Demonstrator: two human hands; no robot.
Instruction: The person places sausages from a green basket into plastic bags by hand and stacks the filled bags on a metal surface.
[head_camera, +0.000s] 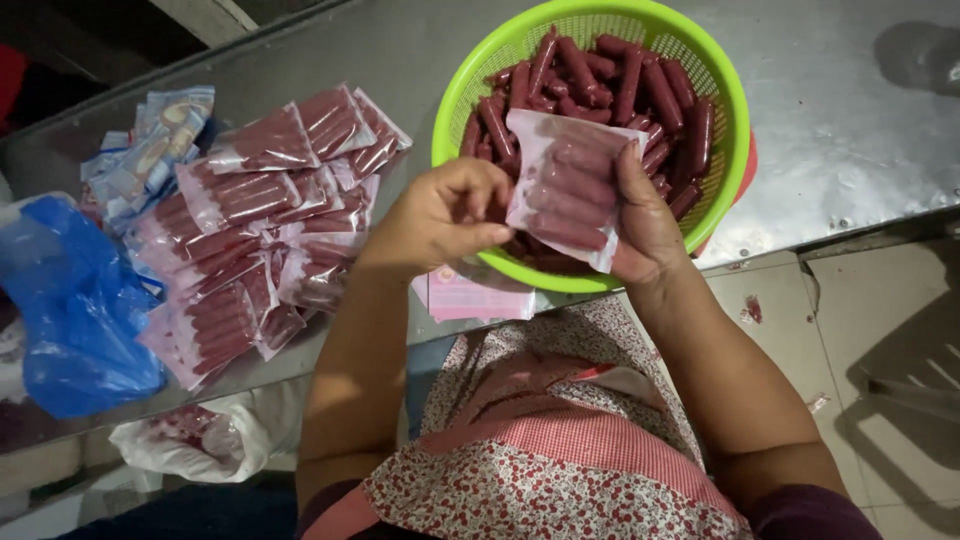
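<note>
Clear plastic pouch of dark red sausages (566, 187), nearly full, mouth not sealed, held upright over the round lime-green plastic basket (722, 95). Gripped along its side by right hand (645, 215); left hand (447, 215) curled shut just beside it, pinching something too small to tell. Many loose sausages (620, 80) left in basket. Stack of filled pouches (255, 225) already lying on steel bench (850, 120).

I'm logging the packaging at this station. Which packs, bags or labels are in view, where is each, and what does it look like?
Clear pouch: held by both hands over the green basket, rectangular, filled with red sausages.
Filled pouches: piled on the metal table, left of the basket, clear with red contents.
Printed blue-white packs: far left of the pile.
Pink flat packets: table edge under the left hand.
Blue plastic bag: far left, crumpled.
</note>
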